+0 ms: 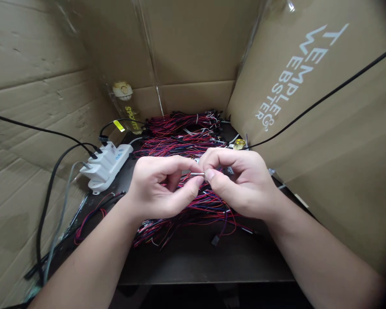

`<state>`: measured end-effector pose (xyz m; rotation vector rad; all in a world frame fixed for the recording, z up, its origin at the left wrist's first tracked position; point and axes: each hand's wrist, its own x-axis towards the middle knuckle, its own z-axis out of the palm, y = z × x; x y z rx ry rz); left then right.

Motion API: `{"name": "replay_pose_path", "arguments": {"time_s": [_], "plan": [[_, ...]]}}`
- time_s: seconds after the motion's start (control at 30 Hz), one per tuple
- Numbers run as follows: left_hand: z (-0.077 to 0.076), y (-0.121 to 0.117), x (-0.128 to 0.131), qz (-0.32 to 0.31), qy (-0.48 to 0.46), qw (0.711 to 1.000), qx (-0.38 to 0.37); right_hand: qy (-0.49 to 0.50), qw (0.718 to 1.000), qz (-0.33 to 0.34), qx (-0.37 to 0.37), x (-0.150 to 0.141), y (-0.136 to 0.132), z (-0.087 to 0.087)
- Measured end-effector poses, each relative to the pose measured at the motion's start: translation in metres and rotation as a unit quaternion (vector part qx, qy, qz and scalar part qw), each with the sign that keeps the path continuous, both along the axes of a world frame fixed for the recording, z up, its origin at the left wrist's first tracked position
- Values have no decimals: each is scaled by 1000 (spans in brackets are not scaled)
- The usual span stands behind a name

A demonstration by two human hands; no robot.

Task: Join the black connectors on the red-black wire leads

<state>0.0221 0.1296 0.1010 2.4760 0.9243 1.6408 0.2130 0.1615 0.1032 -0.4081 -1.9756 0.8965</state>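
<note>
My left hand (167,184) and my right hand (238,178) meet above a heap of wires. Between the fingertips runs a short, thin white wire (197,173); whether it is bare wire or a sleeve over one is too small to tell. Thumb and forefinger of my left hand pinch around its left part, and my right fingers close on its right end, hiding it. Beneath both hands lie bundles of red, black and purple wires (180,146). One loose wire ends in a dark connector (215,240) near the table's front.
At the left a white power strip (107,165) holds several plugs, with black cables trailing away. Cardboard walls (193,43) surround the dark table (193,266). A clear bottle (128,107) stands at the back left. Another black cable (324,94) slants across the right side.
</note>
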Motion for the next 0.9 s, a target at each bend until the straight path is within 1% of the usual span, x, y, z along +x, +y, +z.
{"name": "replay_pose_path", "arguments": {"time_s": [0.1, 0.2, 0.3, 0.37, 0.43, 0.5, 0.53, 0.63, 0.77, 0.9], "plan": [[0, 0, 1, 11, 12, 1000, 16, -7, 1000, 1, -7, 0, 0, 0], [-1, 0, 1, 35, 28, 998, 42, -14, 1000, -11, -8, 0, 0, 1], [-2, 0, 0, 70, 70, 991, 84, -30, 999, -42, -6, -1, -1, 2], [-2, 1, 0, 99, 114, 981, 119, -46, 996, -71, -12, -3, 0, 2], [-3, 1, 0, 122, 146, 970, 154, -64, 993, -98, -32, -5, 0, 2], [-2, 1, 0, 137, 157, 962, 175, -76, 989, -116, -58, -7, 0, 1], [-2, 1, 1, 138, 160, 962, 174, -77, 987, -120, -69, -8, 0, 1], [-2, -1, 3, 146, 148, 968, 139, -65, 987, -119, -83, -8, 0, 1], [-3, -4, 3, 160, 72, 979, 102, -21, 991, -97, -85, -5, -1, 1], [-3, -4, 4, 123, 49, 989, 61, -3, 993, -82, -79, -3, -2, 2]]}}
